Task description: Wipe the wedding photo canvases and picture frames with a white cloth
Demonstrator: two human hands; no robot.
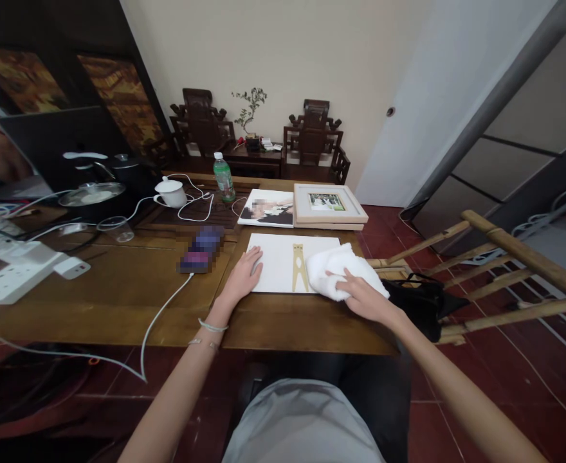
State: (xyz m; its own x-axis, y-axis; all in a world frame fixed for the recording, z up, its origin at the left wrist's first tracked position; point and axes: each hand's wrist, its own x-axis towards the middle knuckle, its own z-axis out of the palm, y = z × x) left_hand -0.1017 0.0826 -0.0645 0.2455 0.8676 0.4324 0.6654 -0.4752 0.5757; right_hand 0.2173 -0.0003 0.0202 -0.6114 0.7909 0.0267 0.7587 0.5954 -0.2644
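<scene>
pale grey shirt (302, 424) comes nearest in the head view, at 6 o'clock from the white panel (273, 257) that lies on the wooden table (283, 321). my left hand (246, 273) rests at the panel's 9 o'clock edge, palm down, fingers wide and reaching away from me. my right hand (360, 294) is bunched narrow on a white cloth (336, 262) at 3 o'clock; i have its folds under my fingers, and it covers that end of the panel. just beside the cloth, between my hands, a yellowish cat-shaped figure (297, 251) (two little ears, two long legs) lies on the panel, ears towards 12 o'clock. whether it is stuck down, i cannot tell.

past the panel, at 1 o'clock, a framed picture (326, 201) sits stacked, with a picture board (267, 209) beside it near 11. further out at 11 stands a green bottle (224, 179), and at 10 a white lidded cup (170, 193). a phone (200, 251) lies at 9 o'clock, and a black bag (415, 302) is off the table towards 4.
</scene>
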